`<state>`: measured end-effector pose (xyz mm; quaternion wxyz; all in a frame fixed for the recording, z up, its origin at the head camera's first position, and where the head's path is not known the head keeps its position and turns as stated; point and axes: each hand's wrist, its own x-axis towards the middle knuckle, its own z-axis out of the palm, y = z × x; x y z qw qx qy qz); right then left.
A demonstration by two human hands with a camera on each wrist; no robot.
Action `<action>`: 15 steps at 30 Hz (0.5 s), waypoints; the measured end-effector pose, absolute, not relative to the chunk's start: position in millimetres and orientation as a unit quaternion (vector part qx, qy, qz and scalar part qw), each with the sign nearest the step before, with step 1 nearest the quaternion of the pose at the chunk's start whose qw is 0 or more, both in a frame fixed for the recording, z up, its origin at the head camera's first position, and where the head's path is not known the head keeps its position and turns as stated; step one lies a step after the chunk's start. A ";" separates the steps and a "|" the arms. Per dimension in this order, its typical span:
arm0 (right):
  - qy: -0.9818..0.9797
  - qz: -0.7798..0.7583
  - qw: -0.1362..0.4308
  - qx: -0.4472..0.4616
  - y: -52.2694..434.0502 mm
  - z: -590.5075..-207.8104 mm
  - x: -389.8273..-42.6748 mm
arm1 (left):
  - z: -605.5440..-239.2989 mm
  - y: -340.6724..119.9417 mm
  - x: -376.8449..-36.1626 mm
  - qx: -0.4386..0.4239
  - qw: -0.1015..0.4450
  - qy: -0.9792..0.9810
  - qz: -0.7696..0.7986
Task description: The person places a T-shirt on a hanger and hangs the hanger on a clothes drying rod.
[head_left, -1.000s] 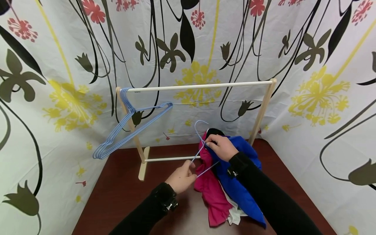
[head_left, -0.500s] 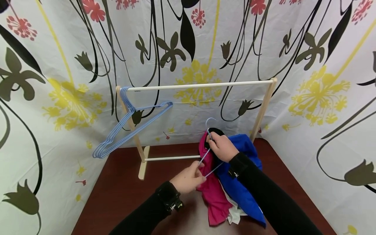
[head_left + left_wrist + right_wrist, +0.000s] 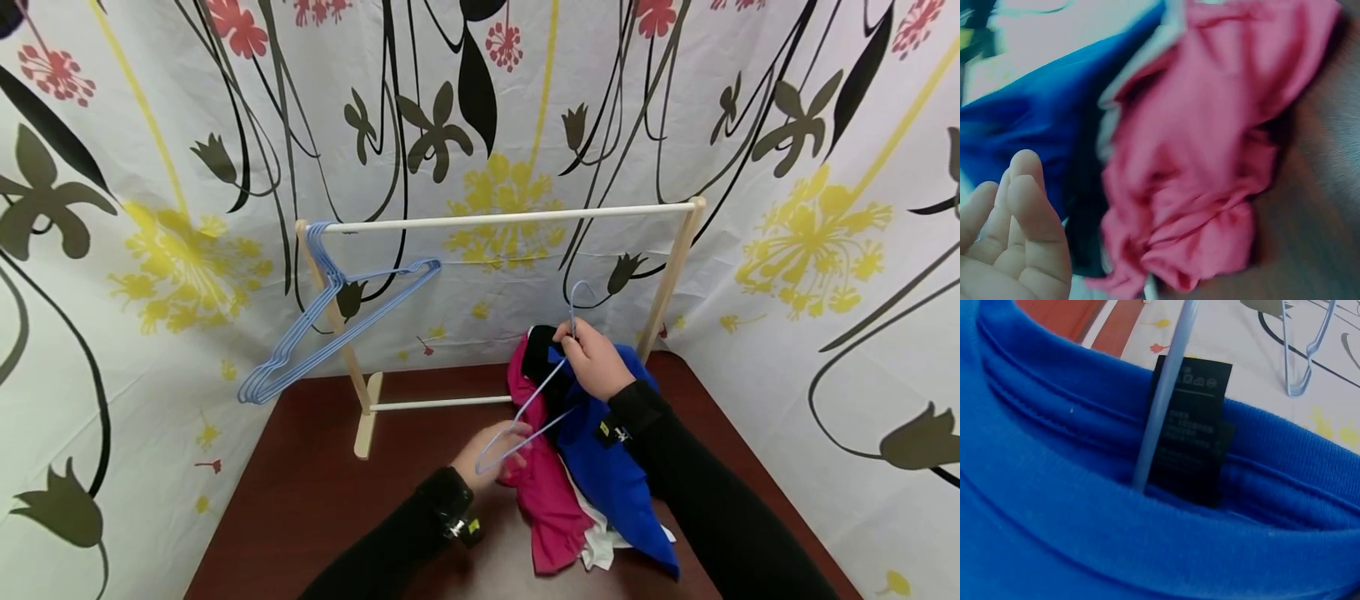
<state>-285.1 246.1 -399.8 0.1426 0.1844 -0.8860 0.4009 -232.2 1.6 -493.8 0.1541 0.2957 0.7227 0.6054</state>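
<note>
Just toward four o'clock from the center, a person's right hand (image 3: 596, 358) pinches a thin blue hanger (image 3: 540, 390) at its neck, between thumb and fingers; whether it also holds some cloth, I cannot tell. The hanger's hook (image 3: 572, 304) points up toward twelve o'clock, and its body slants down toward seven. At six o'clock is the left hand (image 3: 487, 454), its fingers loosely bent and gripping nothing; the hanger's lower corner overlaps it, though whether they touch is unclear. The right wrist view shows the hanger's wire running down into the neck opening of a blue shirt (image 3: 611, 492), in front of a black label (image 3: 1194, 425). The shirt lies at five o'clock on a heap with a bright pink garment (image 3: 551, 508), a black cloth (image 3: 538, 358) and some white cloth (image 3: 597, 546), on a dark red-brown table (image 3: 300, 500). Behind, a wooden rack carries a pale bar (image 3: 510, 219) across twelve o'clock. More blue hangers (image 3: 327, 283) hang bunched near ten o'clock, at that bar's end. White flowered fabric (image 3: 517, 108) covers the background.
</note>
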 end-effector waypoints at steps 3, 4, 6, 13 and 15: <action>-0.885 0.404 0.142 0.184 246.7 -398.9 -283.1 | -502.0 25.4 -225.9 0.327 0.119 0.784 0.514; -0.885 0.404 0.142 0.184 246.8 -398.7 -282.6 | -502.9 32.7 -224.5 0.334 0.111 0.804 0.480; -0.885 0.403 0.142 0.185 247.1 -398.6 -282.1 | -503.4 45.6 -222.2 0.336 0.101 0.837 0.420; -0.887 0.400 0.152 0.171 250.7 -399.0 -278.1 | -502.5 59.0 -213.5 0.314 0.117 0.870 0.362; -0.889 0.396 0.160 0.166 253.9 -398.9 -277.0 | -503.3 54.9 -210.7 0.311 0.118 0.869 0.366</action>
